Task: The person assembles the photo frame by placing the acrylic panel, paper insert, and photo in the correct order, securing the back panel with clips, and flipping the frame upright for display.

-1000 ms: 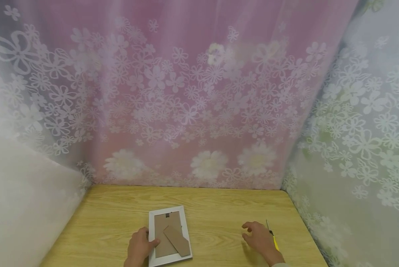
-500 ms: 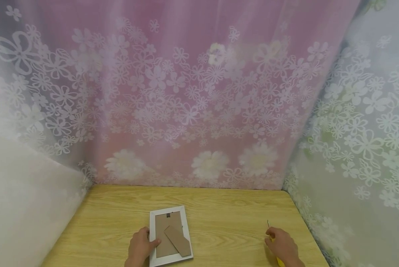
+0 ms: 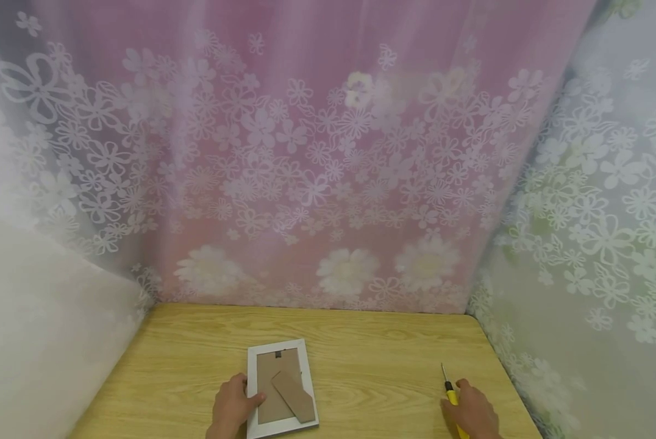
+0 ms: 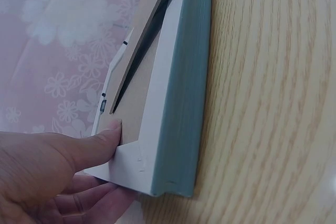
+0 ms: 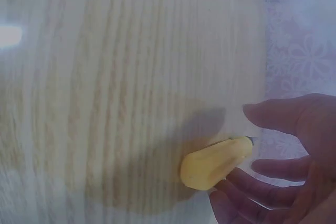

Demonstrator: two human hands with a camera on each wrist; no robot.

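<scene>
A white picture frame (image 3: 308, 390) lies back side up, its brown backing board (image 3: 270, 402) and slanted easel leg (image 3: 295, 396) showing. My left hand (image 3: 231, 402) grips its left edge; in the left wrist view the thumb (image 4: 100, 142) presses on the back while the other fingers go under the frame. On the right lies a screwdriver with a yellow handle (image 3: 452, 397), black collar and thin metal shaft pointing away from me. Beside that handle is my right hand (image 3: 475, 410). The right wrist view has its thumb (image 5: 273, 116) apart from the handle, fingers spread along the far side.
Both things lie on a wood-grain table (image 3: 372, 366). A pink curtain (image 3: 328, 183) with white flowers hangs behind the back edge. Pale flowered sheets border the left side (image 3: 59, 317) and the right side (image 3: 580, 341).
My right hand has moved right, from bare table to the screwdriver; it covered the handle half a second ago and now leaves more of it showing. The left hand and frame stay put.
</scene>
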